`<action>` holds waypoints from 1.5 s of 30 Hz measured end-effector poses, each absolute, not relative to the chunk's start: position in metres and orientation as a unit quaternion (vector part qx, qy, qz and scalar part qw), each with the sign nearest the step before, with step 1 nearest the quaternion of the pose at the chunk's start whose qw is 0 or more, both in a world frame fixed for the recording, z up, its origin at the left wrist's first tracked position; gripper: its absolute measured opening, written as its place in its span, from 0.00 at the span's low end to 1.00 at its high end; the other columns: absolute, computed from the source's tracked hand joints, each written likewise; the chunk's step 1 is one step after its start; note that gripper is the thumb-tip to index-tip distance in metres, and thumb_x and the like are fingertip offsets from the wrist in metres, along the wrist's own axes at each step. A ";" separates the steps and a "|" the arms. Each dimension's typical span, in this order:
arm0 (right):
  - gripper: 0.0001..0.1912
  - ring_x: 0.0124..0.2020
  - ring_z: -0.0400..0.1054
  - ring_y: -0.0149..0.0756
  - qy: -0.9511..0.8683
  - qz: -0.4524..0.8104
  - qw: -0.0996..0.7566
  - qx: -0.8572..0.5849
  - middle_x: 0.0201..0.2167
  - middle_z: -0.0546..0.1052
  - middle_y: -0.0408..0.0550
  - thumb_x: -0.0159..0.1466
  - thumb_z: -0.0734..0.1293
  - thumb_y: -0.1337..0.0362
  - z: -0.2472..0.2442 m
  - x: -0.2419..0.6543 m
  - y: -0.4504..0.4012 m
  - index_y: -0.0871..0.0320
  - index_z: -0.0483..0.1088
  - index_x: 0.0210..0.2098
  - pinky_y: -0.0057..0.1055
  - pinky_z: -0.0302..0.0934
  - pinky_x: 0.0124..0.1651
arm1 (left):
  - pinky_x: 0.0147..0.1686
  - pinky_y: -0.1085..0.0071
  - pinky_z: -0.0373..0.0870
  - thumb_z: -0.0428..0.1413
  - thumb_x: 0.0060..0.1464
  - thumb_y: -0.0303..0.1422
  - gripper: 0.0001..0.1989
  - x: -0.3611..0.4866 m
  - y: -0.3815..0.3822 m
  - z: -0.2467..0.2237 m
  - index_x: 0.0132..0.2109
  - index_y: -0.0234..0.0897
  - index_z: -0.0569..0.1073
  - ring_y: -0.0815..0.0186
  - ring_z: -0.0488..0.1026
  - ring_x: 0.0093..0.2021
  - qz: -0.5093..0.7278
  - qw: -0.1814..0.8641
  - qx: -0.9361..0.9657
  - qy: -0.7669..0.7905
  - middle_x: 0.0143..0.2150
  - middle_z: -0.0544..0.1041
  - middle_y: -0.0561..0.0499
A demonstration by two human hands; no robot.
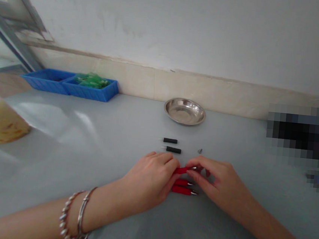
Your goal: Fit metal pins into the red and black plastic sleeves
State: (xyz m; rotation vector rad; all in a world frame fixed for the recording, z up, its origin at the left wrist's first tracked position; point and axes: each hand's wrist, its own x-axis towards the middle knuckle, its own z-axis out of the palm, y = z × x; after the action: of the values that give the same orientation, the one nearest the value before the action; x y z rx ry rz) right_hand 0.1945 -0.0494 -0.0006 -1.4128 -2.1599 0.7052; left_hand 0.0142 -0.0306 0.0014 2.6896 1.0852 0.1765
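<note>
My left hand, closed, grips the barrel of a red pen. At that pen's silver tip my right hand pinches with thumb and fingers. Just below lie two more red pens, one nearer and the other closest to me, silver tips pointing right; my left hand hides their left ends. Two black pen grips with thin white ends, an upper one and a lower one, lie beyond my hands. A small silver cone-shaped pen tip rests to their right.
A shallow round metal dish stands near the wall. Farther left are blue plastic bins, one holding green plastic packaging. A bag with yellowish contents sits at the left edge. Dark blurred-out shapes are at the right.
</note>
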 end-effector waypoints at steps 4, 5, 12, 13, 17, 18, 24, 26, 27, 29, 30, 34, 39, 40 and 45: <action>0.07 0.30 0.68 0.29 -0.792 0.250 0.229 -0.508 0.29 0.75 0.42 0.61 0.59 0.68 -0.001 0.195 -0.049 0.56 0.69 0.33 0.26 0.60 0.34 | 0.32 0.68 0.66 0.44 0.59 0.30 0.09 0.014 -0.031 0.002 0.35 0.33 0.68 0.65 0.67 0.30 0.052 0.119 0.920 0.371 0.34 0.71 0.48; 0.07 0.31 0.68 0.29 -0.794 0.249 0.228 -0.506 0.29 0.75 0.42 0.61 0.60 0.68 -0.002 0.195 -0.049 0.56 0.69 0.33 0.26 0.60 0.35 | 0.32 0.68 0.66 0.44 0.59 0.30 0.09 0.014 -0.031 0.002 0.35 0.33 0.68 0.65 0.67 0.30 0.050 0.120 0.920 0.371 0.34 0.71 0.48; 0.07 0.31 0.68 0.30 -0.801 0.245 0.211 -0.504 0.30 0.75 0.42 0.61 0.59 0.68 -0.002 0.195 -0.050 0.56 0.69 0.34 0.27 0.60 0.35 | 0.31 0.69 0.65 0.45 0.59 0.29 0.09 0.015 -0.031 0.005 0.35 0.33 0.68 0.67 0.67 0.29 0.044 0.119 0.922 0.365 0.33 0.71 0.49; 0.07 0.31 0.68 0.30 -0.801 0.244 0.209 -0.504 0.30 0.75 0.43 0.62 0.59 0.68 -0.001 0.195 -0.050 0.56 0.69 0.33 0.27 0.60 0.35 | 0.30 0.70 0.64 0.45 0.59 0.29 0.09 0.015 -0.031 0.005 0.35 0.33 0.68 0.67 0.66 0.29 0.044 0.118 0.925 0.360 0.33 0.71 0.49; 0.08 0.32 0.68 0.31 -0.803 0.248 0.200 -0.504 0.31 0.75 0.44 0.62 0.58 0.68 -0.001 0.194 -0.051 0.57 0.69 0.33 0.29 0.61 0.37 | 0.28 0.71 0.63 0.44 0.59 0.29 0.09 0.014 -0.031 0.005 0.34 0.33 0.68 0.67 0.65 0.27 0.040 0.108 0.936 0.333 0.31 0.70 0.49; 0.08 0.33 0.68 0.31 -0.804 0.250 0.197 -0.503 0.32 0.75 0.44 0.62 0.58 0.68 -0.001 0.194 -0.051 0.57 0.69 0.34 0.29 0.60 0.37 | 0.28 0.71 0.63 0.44 0.59 0.29 0.09 0.013 -0.031 0.005 0.34 0.33 0.68 0.67 0.65 0.27 0.039 0.104 0.937 0.330 0.31 0.70 0.49; 0.08 0.33 0.67 0.31 -0.808 0.250 0.191 -0.498 0.32 0.75 0.43 0.62 0.59 0.67 -0.004 0.194 -0.051 0.57 0.69 0.33 0.30 0.59 0.38 | 0.29 0.71 0.63 0.46 0.58 0.28 0.07 0.012 -0.030 0.004 0.35 0.33 0.68 0.67 0.65 0.28 0.036 0.086 0.947 0.308 0.31 0.70 0.50; 0.07 0.33 0.67 0.31 -0.810 0.252 0.190 -0.494 0.32 0.75 0.43 0.62 0.59 0.68 -0.004 0.195 -0.050 0.57 0.69 0.34 0.30 0.59 0.38 | 0.29 0.70 0.64 0.47 0.58 0.28 0.07 0.012 -0.029 0.004 0.35 0.33 0.68 0.66 0.66 0.28 0.040 0.080 0.949 0.304 0.31 0.70 0.50; 0.07 0.33 0.67 0.31 -0.810 0.254 0.188 -0.494 0.32 0.75 0.43 0.62 0.59 0.68 -0.004 0.195 -0.051 0.57 0.69 0.33 0.30 0.59 0.38 | 0.29 0.70 0.64 0.47 0.58 0.28 0.07 0.012 -0.029 0.004 0.35 0.33 0.68 0.66 0.66 0.28 0.040 0.079 0.949 0.304 0.31 0.70 0.50; 0.07 0.33 0.67 0.31 -0.809 0.255 0.189 -0.494 0.32 0.75 0.43 0.62 0.59 0.68 -0.004 0.194 -0.051 0.57 0.69 0.33 0.29 0.59 0.38 | 0.29 0.70 0.64 0.47 0.58 0.28 0.07 0.012 -0.030 0.005 0.35 0.33 0.68 0.66 0.66 0.28 0.038 0.077 0.950 0.301 0.31 0.70 0.50; 0.07 0.33 0.67 0.31 -0.809 0.254 0.190 -0.495 0.32 0.75 0.42 0.62 0.59 0.68 -0.004 0.194 -0.051 0.57 0.69 0.33 0.29 0.59 0.38 | 0.29 0.69 0.64 0.47 0.58 0.29 0.07 0.013 -0.030 0.005 0.35 0.33 0.68 0.66 0.66 0.29 0.036 0.075 0.950 0.300 0.31 0.71 0.50; 0.07 0.33 0.67 0.30 -0.807 0.246 0.195 -0.500 0.32 0.75 0.42 0.62 0.59 0.68 -0.003 0.194 -0.052 0.57 0.69 0.33 0.29 0.59 0.38 | 0.29 0.69 0.65 0.46 0.58 0.29 0.08 0.013 -0.031 0.006 0.35 0.33 0.68 0.65 0.67 0.29 0.032 0.071 0.949 0.307 0.31 0.71 0.50; 0.07 0.33 0.67 0.30 -0.808 0.243 0.195 -0.500 0.32 0.75 0.42 0.62 0.60 0.67 -0.003 0.194 -0.052 0.57 0.69 0.33 0.29 0.60 0.38 | 0.30 0.69 0.65 0.45 0.58 0.28 0.08 0.013 -0.030 0.004 0.35 0.33 0.68 0.66 0.66 0.29 0.035 0.065 0.950 0.303 0.31 0.71 0.50; 0.07 0.33 0.67 0.30 -0.809 0.242 0.195 -0.499 0.31 0.75 0.42 0.62 0.60 0.67 -0.003 0.194 -0.052 0.57 0.69 0.33 0.29 0.60 0.38 | 0.30 0.69 0.64 0.45 0.58 0.28 0.08 0.013 -0.030 0.004 0.35 0.33 0.68 0.66 0.66 0.28 0.037 0.063 0.951 0.301 0.31 0.71 0.50; 0.07 0.33 0.67 0.30 -0.813 0.239 0.195 -0.494 0.31 0.75 0.43 0.62 0.59 0.68 -0.004 0.194 -0.051 0.57 0.69 0.33 0.29 0.60 0.37 | 0.29 0.69 0.64 0.47 0.57 0.28 0.07 0.012 -0.031 0.004 0.34 0.33 0.68 0.66 0.66 0.28 0.039 0.061 0.951 0.301 0.31 0.70 0.51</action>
State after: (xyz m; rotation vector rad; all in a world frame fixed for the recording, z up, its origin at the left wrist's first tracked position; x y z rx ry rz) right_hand 0.1944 -0.0511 -0.0041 -1.3846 -2.2792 0.6687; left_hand 0.0121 -0.0307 0.0043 2.8779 0.9094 0.1183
